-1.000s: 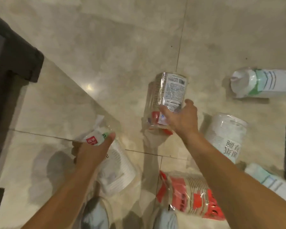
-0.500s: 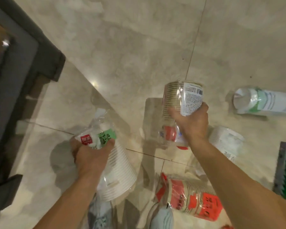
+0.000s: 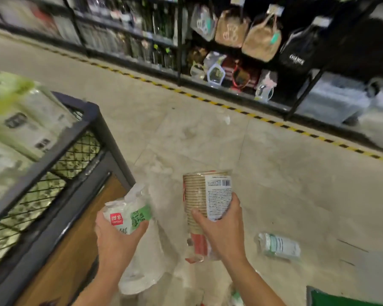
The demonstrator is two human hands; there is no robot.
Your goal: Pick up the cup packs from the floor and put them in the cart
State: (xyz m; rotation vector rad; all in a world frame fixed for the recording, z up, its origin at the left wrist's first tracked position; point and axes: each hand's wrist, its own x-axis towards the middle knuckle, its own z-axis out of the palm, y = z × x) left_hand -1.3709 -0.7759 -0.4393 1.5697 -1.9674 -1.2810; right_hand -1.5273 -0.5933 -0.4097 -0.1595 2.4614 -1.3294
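Has stood up from the downward look of 0.5 s ago: faces along the aisle now, with both packs carried up off the floor (image 3: pixel 208 133) and the cart (image 3: pixel 60 142) in view at the left. Clasps a white pack (image 3: pixel 131 215) in the left grip (image 3: pixel 119 237), curled round its top end. Clasps a brown pack (image 3: pixel 206 195) in the right grip (image 3: pixel 221 230), wrapped round its lower half and kept upright. Holds both just beside the cart's near corner, not yet over it.

To do the step well: lift both clear of the dark rim before swinging left, so as to miss the mesh wall. Squeeze lightly, given thin film over stacked cups, likely to crush or slip. Lay down on top of the load rather than drop.

In the cart: already heaped with piled packs (image 3: pixel 31 120), white-wrapped with green print, too blurred to count. On the floor: 1 green pack (image 3: pixel 279 246) lying on its side at the right, well apart from the cart.
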